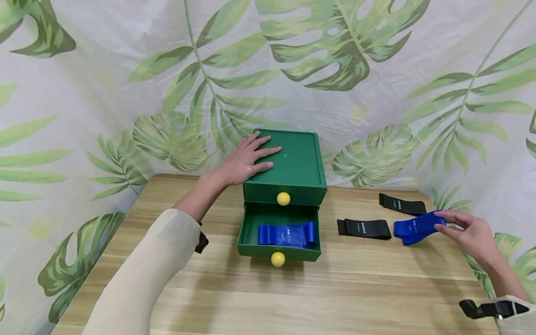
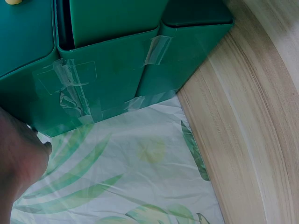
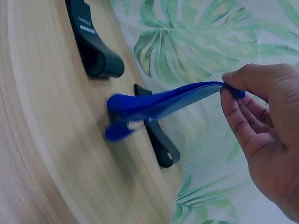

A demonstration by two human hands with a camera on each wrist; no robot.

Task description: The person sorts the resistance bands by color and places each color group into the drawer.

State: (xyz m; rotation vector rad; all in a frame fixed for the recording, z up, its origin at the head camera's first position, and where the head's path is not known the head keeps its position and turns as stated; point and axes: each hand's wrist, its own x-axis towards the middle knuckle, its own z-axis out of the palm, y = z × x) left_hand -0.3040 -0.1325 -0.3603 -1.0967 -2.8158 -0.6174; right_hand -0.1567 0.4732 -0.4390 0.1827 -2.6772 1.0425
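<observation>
My left hand [image 1: 247, 160] rests with spread fingers on the top of a green drawer cabinet [image 1: 295, 160]. Its lower drawer [image 1: 255, 251] is pulled out, and a blue resistance band [image 1: 286, 235] marked "Light" lies folded inside. At the right, my right hand [image 1: 471, 232] pinches one end of another blue resistance band [image 1: 418, 228] between thumb and fingers. That band slopes down to the left, its far end low over the table. In the right wrist view the same blue band [image 3: 163, 100] hangs from the fingertips of my right hand [image 3: 271, 121].
Two black resistance bands lie folded on the wooden table [image 1: 356, 288]: one black band [image 1: 364, 228] left of the held one, another black band [image 1: 402, 204] behind it. Yellow ball knobs [image 1: 278, 259] stick out from the drawers. A leaf-patterned cloth [image 1: 377, 102] hangs behind the table.
</observation>
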